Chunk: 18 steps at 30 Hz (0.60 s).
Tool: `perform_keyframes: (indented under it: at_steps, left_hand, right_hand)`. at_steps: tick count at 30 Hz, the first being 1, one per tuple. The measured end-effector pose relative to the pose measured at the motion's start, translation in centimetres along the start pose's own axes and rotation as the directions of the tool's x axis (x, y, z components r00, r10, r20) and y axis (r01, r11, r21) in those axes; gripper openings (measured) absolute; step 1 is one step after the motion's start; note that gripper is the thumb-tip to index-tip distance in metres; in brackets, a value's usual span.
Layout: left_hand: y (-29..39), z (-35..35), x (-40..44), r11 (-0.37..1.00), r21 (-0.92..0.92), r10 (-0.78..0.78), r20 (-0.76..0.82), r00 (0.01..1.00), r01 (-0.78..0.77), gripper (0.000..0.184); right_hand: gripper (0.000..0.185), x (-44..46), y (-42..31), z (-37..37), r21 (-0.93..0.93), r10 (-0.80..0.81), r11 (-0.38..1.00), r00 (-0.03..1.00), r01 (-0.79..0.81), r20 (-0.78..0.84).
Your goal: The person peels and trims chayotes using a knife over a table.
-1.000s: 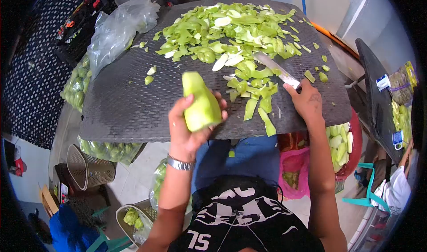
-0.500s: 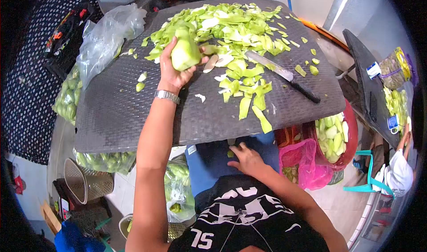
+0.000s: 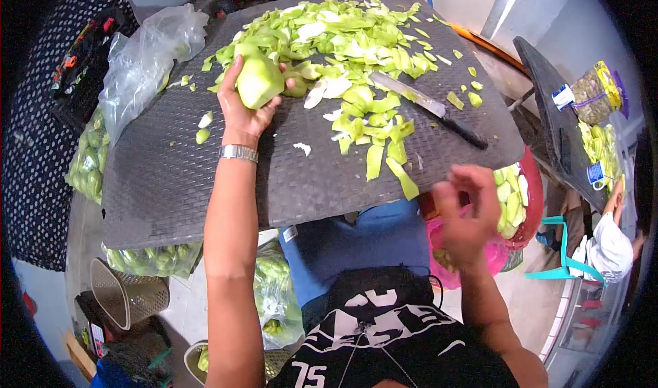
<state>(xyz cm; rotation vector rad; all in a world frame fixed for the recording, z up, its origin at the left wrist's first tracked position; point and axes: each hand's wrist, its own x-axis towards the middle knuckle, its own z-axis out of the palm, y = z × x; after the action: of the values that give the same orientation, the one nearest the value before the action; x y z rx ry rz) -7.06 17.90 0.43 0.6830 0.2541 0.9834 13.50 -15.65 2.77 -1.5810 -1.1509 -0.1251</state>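
Note:
My left hand (image 3: pixel 245 107) is closed around a large pale-green peeled fruit (image 3: pixel 260 81), holding it just above the table's left half. Its flat cut face turns toward me; its exact kind is unclear. Blurred by motion, my right hand (image 3: pixel 469 210) is raised near the table's front right edge, fingers bent and apart, nothing visible in it. Beyond it, on the table, lies a knife (image 3: pixel 411 95) with a black handle, its blade pointing away to the left. A heap of green peelings (image 3: pixel 329 35) covers the table's far side, with strips (image 3: pixel 391 152) trailing toward me.
The dark woven-pattern table (image 3: pixel 185 176) spans the middle. A red basin (image 3: pixel 533 206) of pale cut pieces and a pink mesh bag (image 3: pixel 445 241) stand below right. Plastic bags (image 3: pixel 277 285) of green produce and a basket (image 3: pixel 127 292) are below left. Another person (image 3: pixel 606 247) sits at far right.
My right hand has risen from my lap to the right, up near the table edge and the red basin. My left hand still holds the fruit, with its cut face slightly turned.

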Motion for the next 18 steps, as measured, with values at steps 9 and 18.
perform_keyframes:
  at_steps: [9,18]
  left_hand:
    - [0.1,0.3,-0.3,0.999,-0.048,0.018,-0.009,1.000,-0.019,0.056]
    - [0.9,-0.1,-0.3,0.995,-0.055,0.078,-0.095,0.992,-0.084,0.056]
  right_hand:
    - [0.025,-13.2,22.4,0.9,-0.577,-0.003,0.770,0.906,0.272,0.424]
    - [0.017,-4.1,8.2,-2.6,-0.220,0.272,0.959,0.349,-0.181,0.897]
